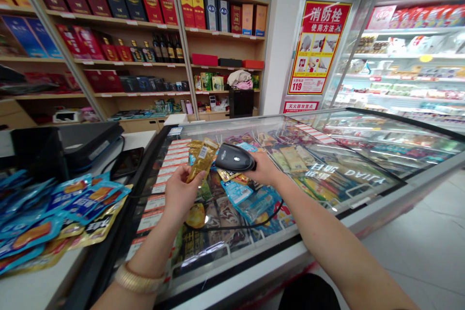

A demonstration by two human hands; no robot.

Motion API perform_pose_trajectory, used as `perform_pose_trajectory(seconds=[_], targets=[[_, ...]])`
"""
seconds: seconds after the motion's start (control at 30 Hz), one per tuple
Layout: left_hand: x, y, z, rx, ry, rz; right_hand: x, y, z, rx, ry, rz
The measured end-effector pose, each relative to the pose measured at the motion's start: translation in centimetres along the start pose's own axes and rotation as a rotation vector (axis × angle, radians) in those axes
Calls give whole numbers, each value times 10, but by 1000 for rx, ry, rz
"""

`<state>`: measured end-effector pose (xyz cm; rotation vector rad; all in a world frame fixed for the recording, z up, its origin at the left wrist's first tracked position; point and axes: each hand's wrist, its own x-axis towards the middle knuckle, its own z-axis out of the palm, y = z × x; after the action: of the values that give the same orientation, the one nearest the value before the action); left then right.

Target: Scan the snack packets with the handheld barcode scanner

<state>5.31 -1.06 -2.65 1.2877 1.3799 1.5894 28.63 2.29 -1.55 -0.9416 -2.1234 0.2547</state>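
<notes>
We are in a shop, standing at a glass-topped chest freezer [327, 247] with a counter [36, 290] to the left of our hands. Above the glass, our left hand [179, 193] pinches gold foil sachets [199, 160] between thumb and fingers, holding them upright with a slight tilt. A gold bracelet [138, 278] circles that wrist. Our right hand [263, 169] is closed around the rear of a black handheld barcode scanner [234, 157], whose nose points at the sachets and sits just beside them. The two hands are apart but near each other, with the scanner and sachets between them. A thin black cord [232, 227] loops below the right hand, across the glass. Under both hands, the freezer holds colourful packets, including blue packets [236, 193], while a row of price labels [170, 174] runs along its edge to the left of the left hand. Further left, blue-and-gold snack packets [47, 218] lie heaped on the counter, near a black terminal [65, 147] and a dark tablet [127, 162]. Ahead of the hands, wooden shelves [109, 23] carry boxed liquor and bottles [167, 48]. To the right of these are a red-and-yellow fire hydrant poster [319, 46] and a stocked refrigerated display case [410, 68].
</notes>
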Motion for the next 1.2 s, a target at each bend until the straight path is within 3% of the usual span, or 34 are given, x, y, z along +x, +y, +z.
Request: perform_pose_trajectory(seconds=[0.57,0.8,0.93,1.07,1.2], targets=[[1,-4,-1,1,9,14,-1,3,3,32,43,-11],[6,8,-11,162,164,213,-3,7,4,-2,77,9],[9,28,-46,357,222,347,-4,8,5,-25,103,27],[16,35,-109,696,278,488,-4,11,5,-26,135,7],[22,27,-174,1028,419,435,-3,15,3,-47,148,13]])
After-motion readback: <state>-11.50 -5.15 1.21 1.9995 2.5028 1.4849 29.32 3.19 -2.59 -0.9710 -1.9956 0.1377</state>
